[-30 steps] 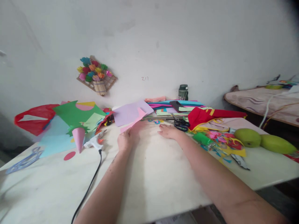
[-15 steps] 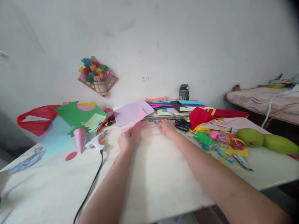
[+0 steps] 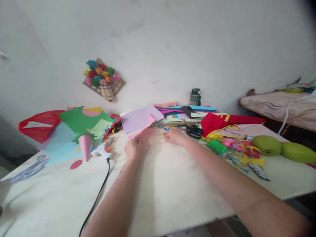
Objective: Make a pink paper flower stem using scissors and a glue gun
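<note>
My left hand (image 3: 132, 148) pinches the edge of a pink paper (image 3: 144, 131) that lies partly over a lilac sheet (image 3: 137, 119). Its fingers are closed. On the bare tabletop, to the right of it, my right hand (image 3: 172, 136) rests with its fingers curled together; what is under them, if anything, is hidden. Small colourful pieces (image 3: 168, 128) lie just behind the right hand. Black-handled scissors (image 3: 194, 131) are to its right. Left of my left hand lies a white glue gun (image 3: 101, 151) with a black cord.
A pink cone (image 3: 85, 146), green sheet (image 3: 81, 120) and red disc (image 3: 76, 164) are at the left. Stacked papers, a phone (image 3: 188, 111) and a bottle (image 3: 195, 96) stand at the back. Red cloth (image 3: 214, 123), paper scraps and green fruits (image 3: 266, 145) lie at the right.
My right hand has shifted slightly left and its fingers, spread before, are now drawn together. My left hand stays on the pink paper.
</note>
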A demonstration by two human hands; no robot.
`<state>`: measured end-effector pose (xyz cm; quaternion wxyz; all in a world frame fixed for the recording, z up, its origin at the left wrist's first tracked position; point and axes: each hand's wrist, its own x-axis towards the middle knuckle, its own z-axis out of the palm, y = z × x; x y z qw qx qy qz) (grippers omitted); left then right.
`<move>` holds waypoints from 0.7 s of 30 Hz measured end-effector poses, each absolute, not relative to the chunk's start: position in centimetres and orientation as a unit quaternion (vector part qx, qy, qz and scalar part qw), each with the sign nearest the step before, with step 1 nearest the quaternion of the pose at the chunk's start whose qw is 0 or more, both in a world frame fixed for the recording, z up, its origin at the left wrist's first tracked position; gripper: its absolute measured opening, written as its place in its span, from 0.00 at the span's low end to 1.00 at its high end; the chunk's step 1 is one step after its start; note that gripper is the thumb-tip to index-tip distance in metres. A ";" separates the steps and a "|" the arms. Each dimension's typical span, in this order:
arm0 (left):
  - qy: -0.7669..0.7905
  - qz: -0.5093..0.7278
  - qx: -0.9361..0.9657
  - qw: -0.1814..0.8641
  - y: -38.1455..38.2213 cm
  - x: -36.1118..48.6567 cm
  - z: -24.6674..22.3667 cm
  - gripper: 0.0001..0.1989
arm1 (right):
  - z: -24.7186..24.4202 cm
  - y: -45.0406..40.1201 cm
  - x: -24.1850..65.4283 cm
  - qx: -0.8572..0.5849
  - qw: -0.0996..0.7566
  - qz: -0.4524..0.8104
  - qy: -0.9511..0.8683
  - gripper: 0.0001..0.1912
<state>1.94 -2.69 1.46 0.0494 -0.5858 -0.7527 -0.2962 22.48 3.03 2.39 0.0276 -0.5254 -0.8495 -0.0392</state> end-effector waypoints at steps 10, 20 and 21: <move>-0.760 -0.278 -0.584 0.060 -3.0 2.2 1.6 0.18 | 0.5 2.1 19.1 -0.505 0.085 0.025 -0.859 0.29; -0.757 -0.284 -0.586 0.050 -3.1 1.9 1.5 0.18 | 1.0 0.2 20.3 -0.629 0.034 -0.018 -0.777 0.28; -0.757 -0.286 -0.585 0.050 -3.0 1.8 1.5 0.18 | 1.3 -0.1 20.3 -0.638 0.027 -0.027 -0.769 0.27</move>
